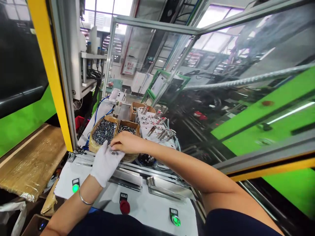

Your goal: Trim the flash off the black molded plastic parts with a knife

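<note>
My left hand point(106, 163), in a white glove, lies palm up with fingers spread and several small dark metal nuts point(114, 152) resting on it. My bare right hand point(126, 142) hovers just over the glove with fingers curled down onto those nuts. Both hands sit at the near edge of two cardboard boxes point(104, 131) filled with the same dark nuts.
A white fixture plate point(155, 129) with metal pins stands right of the boxes. The white control panel below carries a green button point(75, 188), a red button point(125, 206) and another green button point(176, 220). A yellow frame post point(52, 78) rises at left; clear guard panels enclose the right.
</note>
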A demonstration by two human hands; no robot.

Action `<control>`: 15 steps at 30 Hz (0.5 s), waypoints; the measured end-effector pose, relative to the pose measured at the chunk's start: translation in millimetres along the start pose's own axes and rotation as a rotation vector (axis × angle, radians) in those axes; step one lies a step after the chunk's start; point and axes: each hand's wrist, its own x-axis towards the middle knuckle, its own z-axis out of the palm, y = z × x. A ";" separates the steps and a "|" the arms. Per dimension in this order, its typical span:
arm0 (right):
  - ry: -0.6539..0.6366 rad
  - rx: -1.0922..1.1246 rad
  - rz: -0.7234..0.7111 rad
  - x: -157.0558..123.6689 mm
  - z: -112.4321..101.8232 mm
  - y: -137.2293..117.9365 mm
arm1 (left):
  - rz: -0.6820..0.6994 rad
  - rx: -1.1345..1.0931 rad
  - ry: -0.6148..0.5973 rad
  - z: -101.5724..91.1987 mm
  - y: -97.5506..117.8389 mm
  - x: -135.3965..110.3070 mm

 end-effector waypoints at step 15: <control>0.517 -0.202 0.416 -113.3 -46.6 69.5 | -0.288 0.069 0.046 3.0 -44.3 -0.2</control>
